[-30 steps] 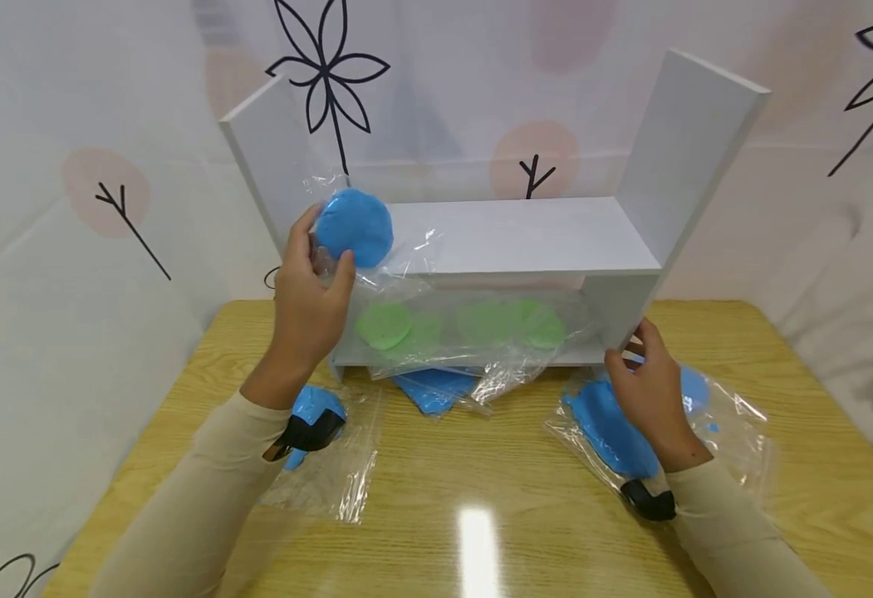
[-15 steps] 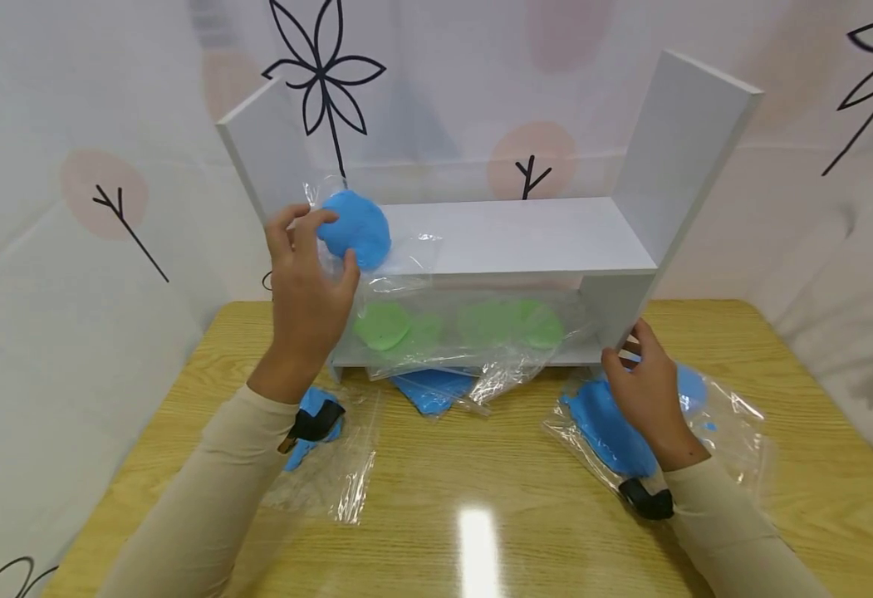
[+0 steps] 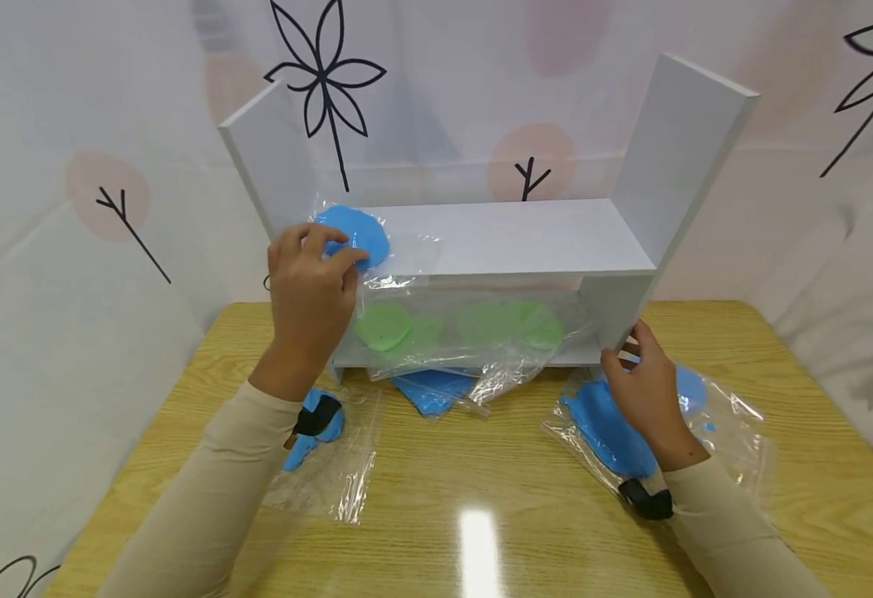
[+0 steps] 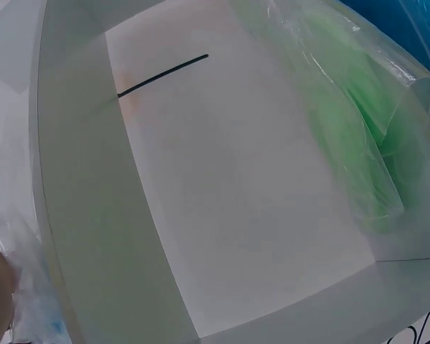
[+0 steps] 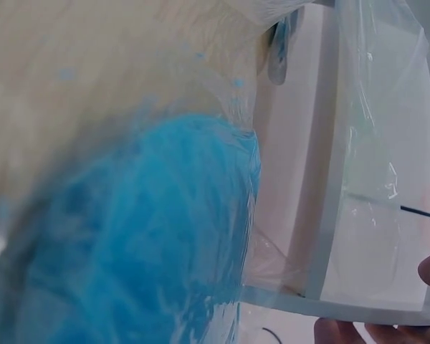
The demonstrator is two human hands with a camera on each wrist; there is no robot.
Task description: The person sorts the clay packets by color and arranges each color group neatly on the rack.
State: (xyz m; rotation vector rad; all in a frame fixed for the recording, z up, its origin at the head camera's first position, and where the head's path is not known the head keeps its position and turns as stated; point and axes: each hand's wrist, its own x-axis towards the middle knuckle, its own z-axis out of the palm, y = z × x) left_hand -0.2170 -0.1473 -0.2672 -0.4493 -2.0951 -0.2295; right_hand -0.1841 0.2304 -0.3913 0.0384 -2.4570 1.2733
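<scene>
Handling: you have a light, soft thing in the bagged blue disc; judging by its look, the clear film will slide and crinkle, so it may slip if taken by the plastic alone.
Where it is: it lies at the left end of the upper board of the white shelf, with loose film trailing over the front edge.
Left hand: your fingertips curl over the disc's near edge and pinch it through the film.
Right hand: your fingers grip the lower right corner of the shelf and steady it.
Where to hold: take the disc itself, flat between thumb and fingers.
Materials: the shelf is stiff, smooth, white board; the bench is glossy wood grain.
Lower tier: green bagged discs lie flat, soft-edged and round.
On the bench: 3 more blue bagged pieces lie in wrinkled film near the shelf.
</scene>
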